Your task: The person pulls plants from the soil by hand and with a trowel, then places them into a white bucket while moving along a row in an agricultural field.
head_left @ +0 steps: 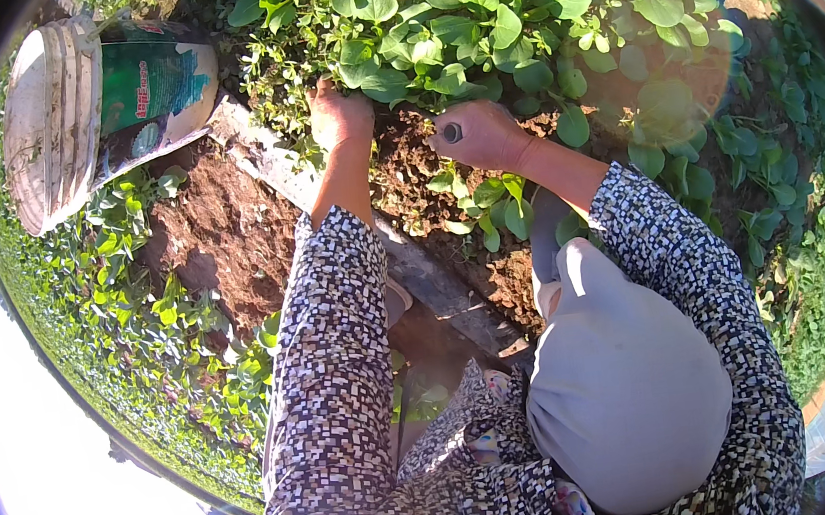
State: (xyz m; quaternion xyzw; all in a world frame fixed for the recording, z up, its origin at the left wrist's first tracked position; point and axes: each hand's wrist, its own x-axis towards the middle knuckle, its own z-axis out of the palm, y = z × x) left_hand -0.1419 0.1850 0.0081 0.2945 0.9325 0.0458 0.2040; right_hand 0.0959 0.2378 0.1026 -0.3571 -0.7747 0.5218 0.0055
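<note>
My left hand [339, 116] reaches into a patch of small-leaved weeds [280, 95], its fingers curled around stems and their tips hidden among the leaves. To its right, my right hand [485, 136] is closed in a fist low over the crumbly brown soil [410, 182]. A round, hollow-looking handle end [452, 133] sticks out of that fist; the rest of this tool is hidden. Broad-leaved green seedlings [469, 30] crowd just beyond both hands. A smaller clump of the same seedlings [498, 208] grows nearer to me, below the right hand.
A dirty white bucket [56, 119] with a green label lies tilted at the far left. A grey plank-like strip [424, 271] runs diagonally under my left forearm. Bare reddish soil [218, 228] lies left of it. My light-coloured knee [626, 376] is raised at lower right.
</note>
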